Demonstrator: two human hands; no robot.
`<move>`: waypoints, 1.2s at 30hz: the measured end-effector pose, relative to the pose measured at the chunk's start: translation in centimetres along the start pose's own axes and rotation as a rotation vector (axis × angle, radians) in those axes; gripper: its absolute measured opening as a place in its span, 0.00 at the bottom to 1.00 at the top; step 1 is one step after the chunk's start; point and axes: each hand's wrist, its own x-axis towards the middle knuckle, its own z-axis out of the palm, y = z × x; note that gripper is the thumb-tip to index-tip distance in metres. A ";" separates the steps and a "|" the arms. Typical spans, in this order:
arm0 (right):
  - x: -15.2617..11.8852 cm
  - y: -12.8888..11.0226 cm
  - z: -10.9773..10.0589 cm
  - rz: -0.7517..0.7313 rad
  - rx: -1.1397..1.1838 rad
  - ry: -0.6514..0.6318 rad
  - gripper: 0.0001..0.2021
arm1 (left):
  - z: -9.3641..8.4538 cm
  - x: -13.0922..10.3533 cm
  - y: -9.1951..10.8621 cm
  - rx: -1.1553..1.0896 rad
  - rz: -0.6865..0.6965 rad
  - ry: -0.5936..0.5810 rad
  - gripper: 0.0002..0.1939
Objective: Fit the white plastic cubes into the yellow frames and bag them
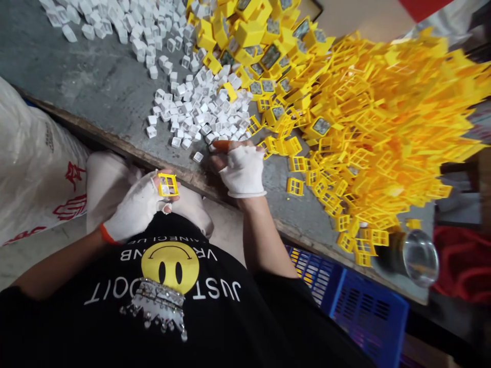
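Observation:
My left hand (140, 204), in a white glove with bare fingertips, is closed on a small yellow plastic frame (168, 185) with square openings, held over my lap. Something white shows inside one of its openings. At the table's near edge, my right hand (242, 168), gloved alike with an orange cover on one finger, reaches to the near side of a pile of small white plastic cubes (199, 110). Its fingertips are partly hidden, so whether they hold a cube is unclear. Loose yellow frames (295, 186) lie just right of that hand.
A tall heap of yellow frames (376, 112) covers the table's right side. Behind stand yellow boxy parts (249, 33) with grey insides. More white cubes (126, 20) spread at back left. A metal cup (421, 258) lies by the right corner, above a blue crate (368, 312). A white sack (38, 163) stands left.

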 end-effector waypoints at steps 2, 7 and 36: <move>-0.3 0.0 0.4 -0.065 0.010 -0.038 0.13 | 0.2 0.0 0.0 -0.019 -0.010 0.000 0.17; -0.5 -1.1 1.0 -0.132 0.072 -0.099 0.10 | -0.1 0.5 -0.3 -0.046 -0.026 -0.009 0.16; 4.9 -4.5 1.3 -0.504 0.043 -0.171 0.13 | -1.5 -0.6 1.5 -0.139 0.003 0.076 0.13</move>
